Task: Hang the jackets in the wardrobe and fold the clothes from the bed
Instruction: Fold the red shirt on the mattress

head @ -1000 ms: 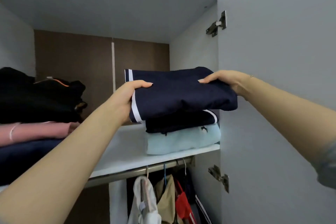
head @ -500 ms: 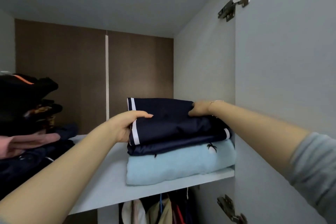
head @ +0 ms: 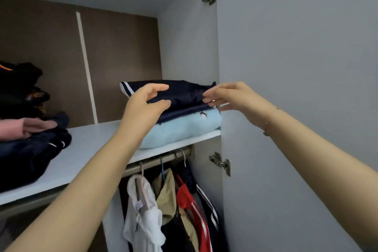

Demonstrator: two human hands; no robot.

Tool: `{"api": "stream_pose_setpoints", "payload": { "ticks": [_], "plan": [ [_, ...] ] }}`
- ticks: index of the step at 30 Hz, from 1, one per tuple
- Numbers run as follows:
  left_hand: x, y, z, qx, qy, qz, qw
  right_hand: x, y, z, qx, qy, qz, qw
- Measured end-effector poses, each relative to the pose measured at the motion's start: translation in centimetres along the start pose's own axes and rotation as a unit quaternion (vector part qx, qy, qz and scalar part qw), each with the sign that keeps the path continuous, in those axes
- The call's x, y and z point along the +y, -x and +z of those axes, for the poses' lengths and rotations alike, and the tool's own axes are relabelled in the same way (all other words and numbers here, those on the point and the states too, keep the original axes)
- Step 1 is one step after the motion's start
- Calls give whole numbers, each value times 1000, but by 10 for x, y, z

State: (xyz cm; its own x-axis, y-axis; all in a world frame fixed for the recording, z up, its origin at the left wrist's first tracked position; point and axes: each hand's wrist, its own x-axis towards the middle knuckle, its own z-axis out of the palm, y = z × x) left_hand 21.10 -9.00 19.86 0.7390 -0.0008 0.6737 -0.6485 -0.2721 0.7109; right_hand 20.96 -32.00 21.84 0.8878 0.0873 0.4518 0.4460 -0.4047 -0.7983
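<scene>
Two bare forearms reach up and forward into the open wardrobe, toward the right end of the white shelf (head: 86,149). At the far left of that shelf sits a heap of dark and pink clothes (head: 26,120). The left hand (head: 143,106) is raised at shelf height with its wrist bent slightly; thumb and fingers are spread in a loose C, the grip released, just in front of the left edge of the folded navy garment (head: 182,93), and whether the fingertips graze the cloth cannot be told. That navy garment, edged with white stripes, lies on top of a stack: a second dark folded piece under it, and a light blue folded garment (head: 184,131) at the bottom, resting on the shelf against the right wall. The right hand (head: 229,96) hovers at the stack's right end, fingers relaxed and pointing left, grip likewise released and holding nothing. Below the shelf, jackets (head: 163,206) in white, tan, red and dark hang from the rail (head: 155,162). On the right stands the open grey door (head: 296,88).
</scene>
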Motion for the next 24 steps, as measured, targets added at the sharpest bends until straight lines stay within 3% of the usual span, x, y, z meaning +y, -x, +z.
{"api": "stream_pose_setpoints", "payload": {
  "ticks": [4,7,12,15,20,24],
  "plan": [
    [21,72,30,-145,115,-62,981,9,108,-13,96,-48,45,993],
    [39,118,58,-250,173,-125,944,20,187,-23,156,-50,90,982],
    [89,202,130,-382,230,-157,881,29,348,-75,277,-34,158,947],
    [130,264,181,-517,220,-143,814,30,451,-118,332,-21,219,917],
    [218,389,277,-651,223,-115,717,21,625,-178,413,-9,273,869],
    [307,541,363,-739,248,-137,611,1,803,-210,523,9,322,789]
  ]
}}
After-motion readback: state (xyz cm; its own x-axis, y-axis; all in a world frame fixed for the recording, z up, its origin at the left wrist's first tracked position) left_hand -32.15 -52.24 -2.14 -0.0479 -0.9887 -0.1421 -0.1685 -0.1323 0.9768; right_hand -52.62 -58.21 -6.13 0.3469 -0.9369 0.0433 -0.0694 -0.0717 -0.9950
